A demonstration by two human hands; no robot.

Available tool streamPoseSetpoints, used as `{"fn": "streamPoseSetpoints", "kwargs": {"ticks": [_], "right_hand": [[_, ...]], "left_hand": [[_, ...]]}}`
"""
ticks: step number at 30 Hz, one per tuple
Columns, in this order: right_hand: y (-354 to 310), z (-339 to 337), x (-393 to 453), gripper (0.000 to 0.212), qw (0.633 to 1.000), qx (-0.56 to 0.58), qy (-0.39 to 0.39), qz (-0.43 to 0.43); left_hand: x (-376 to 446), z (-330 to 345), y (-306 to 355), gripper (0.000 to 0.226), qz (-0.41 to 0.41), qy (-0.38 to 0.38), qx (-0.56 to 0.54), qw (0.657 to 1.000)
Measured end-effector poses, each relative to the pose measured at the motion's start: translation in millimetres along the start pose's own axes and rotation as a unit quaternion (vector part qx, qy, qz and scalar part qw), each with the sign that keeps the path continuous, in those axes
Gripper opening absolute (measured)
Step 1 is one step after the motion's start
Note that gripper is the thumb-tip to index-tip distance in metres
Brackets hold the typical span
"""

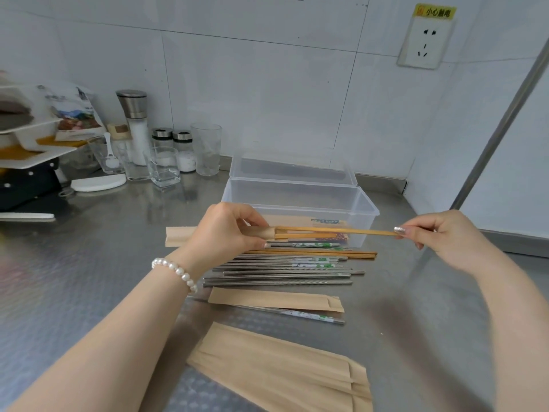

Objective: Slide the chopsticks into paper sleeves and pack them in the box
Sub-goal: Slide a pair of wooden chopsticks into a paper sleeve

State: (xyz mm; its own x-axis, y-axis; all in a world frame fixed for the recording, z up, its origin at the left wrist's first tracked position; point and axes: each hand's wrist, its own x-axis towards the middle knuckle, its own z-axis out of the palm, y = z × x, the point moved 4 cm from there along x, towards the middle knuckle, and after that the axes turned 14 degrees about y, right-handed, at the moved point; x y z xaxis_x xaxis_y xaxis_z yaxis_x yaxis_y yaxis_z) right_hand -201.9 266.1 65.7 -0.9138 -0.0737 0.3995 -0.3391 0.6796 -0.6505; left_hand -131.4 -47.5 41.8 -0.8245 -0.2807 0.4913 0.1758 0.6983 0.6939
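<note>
Where left hand [228, 230] grips, sleeve [178, 235] hides chopstick tips.

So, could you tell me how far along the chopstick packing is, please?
Early. The clear plastic box seems to hold one sleeved pair. Left hand holds a brown paper sleeve; right hand feeds in wooden chopsticks. Loose steel chopsticks remain.

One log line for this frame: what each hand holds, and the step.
step: sleeving | left hand: holds paper sleeve | right hand: pinches wooden chopsticks, tips in sleeve mouth | box: open
</note>
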Motion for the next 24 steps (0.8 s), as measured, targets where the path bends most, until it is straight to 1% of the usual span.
{"fn": "streamPoseSetpoints", "kwargs": {"ticks": [6, 10, 13, 18, 24], "right_hand": [[1.0, 0.1, -1.1, 0.022, 1.0, -0.007, -0.002, 0.01], [-1.2, 3.9, -1.7, 0.02, 1.0, 0.008, -0.01, 0.011], [-3.6, 6.1, -1.9, 0.019, 0.999, 0.035, -0.001, 0.008], [-12.7, 8.5, -3.9, 0.02, 0.998, 0.061, 0.012, -0.001], [-21.5, 18.0, -8.3, 0.02, 0.997, 0.073, -0.011, -0.011]], "left_hand": [[-0.5, 1.8, 1.4, 0.027, 0.01, -0.011, 0.003, 1.0], [-2.7, 4.1, 2.7, 0.028, 0.01, -0.021, 0.002, 1.0], [-3.5, 6.6, 3.6, 0.028, 0.015, -0.03, 0.005, 0.999], [-3.5, 6.4, 3.6, 0.027, 0.01, -0.025, 0.004, 1.0], [-4.0, 7.9, 4.5, 0.031, 0.009, -0.018, 0.0, 1.0]]}}
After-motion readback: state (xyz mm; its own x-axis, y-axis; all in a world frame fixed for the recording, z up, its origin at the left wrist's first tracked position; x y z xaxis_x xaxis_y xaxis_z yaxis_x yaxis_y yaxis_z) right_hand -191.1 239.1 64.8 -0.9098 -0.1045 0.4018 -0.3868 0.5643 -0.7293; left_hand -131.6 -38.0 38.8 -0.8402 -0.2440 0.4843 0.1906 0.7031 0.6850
